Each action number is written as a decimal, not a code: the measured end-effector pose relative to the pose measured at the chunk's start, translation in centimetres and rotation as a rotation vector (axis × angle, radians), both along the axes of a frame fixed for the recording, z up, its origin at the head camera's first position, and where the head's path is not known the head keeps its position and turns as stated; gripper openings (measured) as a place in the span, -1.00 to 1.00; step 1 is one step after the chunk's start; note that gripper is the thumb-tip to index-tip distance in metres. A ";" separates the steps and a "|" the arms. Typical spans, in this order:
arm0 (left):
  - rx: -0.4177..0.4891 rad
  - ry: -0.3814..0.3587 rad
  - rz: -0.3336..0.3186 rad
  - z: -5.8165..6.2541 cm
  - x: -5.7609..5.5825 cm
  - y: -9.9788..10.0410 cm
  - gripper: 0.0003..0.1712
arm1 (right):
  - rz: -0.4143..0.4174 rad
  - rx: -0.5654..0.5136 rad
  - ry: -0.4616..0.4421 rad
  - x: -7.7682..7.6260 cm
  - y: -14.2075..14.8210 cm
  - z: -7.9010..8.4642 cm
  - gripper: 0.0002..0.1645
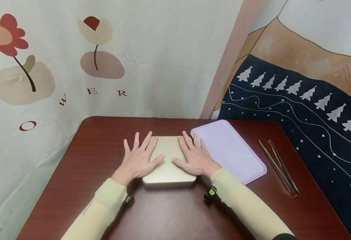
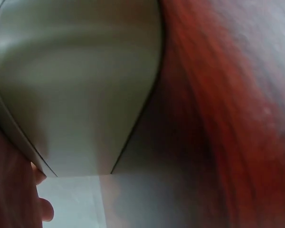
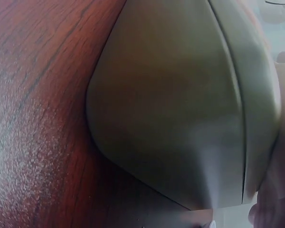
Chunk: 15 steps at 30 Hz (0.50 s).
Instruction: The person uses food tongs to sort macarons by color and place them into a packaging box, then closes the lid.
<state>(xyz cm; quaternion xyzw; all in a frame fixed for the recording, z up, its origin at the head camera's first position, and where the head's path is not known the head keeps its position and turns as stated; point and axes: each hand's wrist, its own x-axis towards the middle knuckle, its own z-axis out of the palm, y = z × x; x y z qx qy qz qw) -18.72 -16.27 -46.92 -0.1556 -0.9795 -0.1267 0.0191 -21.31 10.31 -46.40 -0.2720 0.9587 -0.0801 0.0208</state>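
Note:
A pale gold rectangular tin (image 1: 168, 163) with rounded corners sits on the table, its lid on. My left hand (image 1: 139, 160) lies on the left side of the lid with fingers spread and straight, several of them reaching past its left edge. On the right side, my right hand (image 1: 194, 156) rests the same way, its outer fingers over the near corner of a lilac tray. Both thumbs point inward across the lid. In the left wrist view the tin's side wall (image 2: 80, 95) fills much of the frame; the right wrist view shows its wall (image 3: 171, 104) and lid seam too.
The lilac tray (image 1: 235, 153) lies flat just right of the tin. Metal tongs (image 1: 280, 170) rest farther right, near the edge of the dark red wooden table (image 1: 175, 213). Printed fabric (image 1: 163, 60) hangs behind the table.

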 end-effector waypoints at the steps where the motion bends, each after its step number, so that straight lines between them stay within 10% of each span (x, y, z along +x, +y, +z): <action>1: -0.009 0.006 -0.001 0.1 0.0 0.0 0.06 | 0.002 0.000 0.003 0.0 0.0 0.1 0.16; 15: -0.010 0.064 -0.018 1.7 3.5 0.0 0.04 | 0.050 -0.027 0.075 3.1 0.9 1.8 0.19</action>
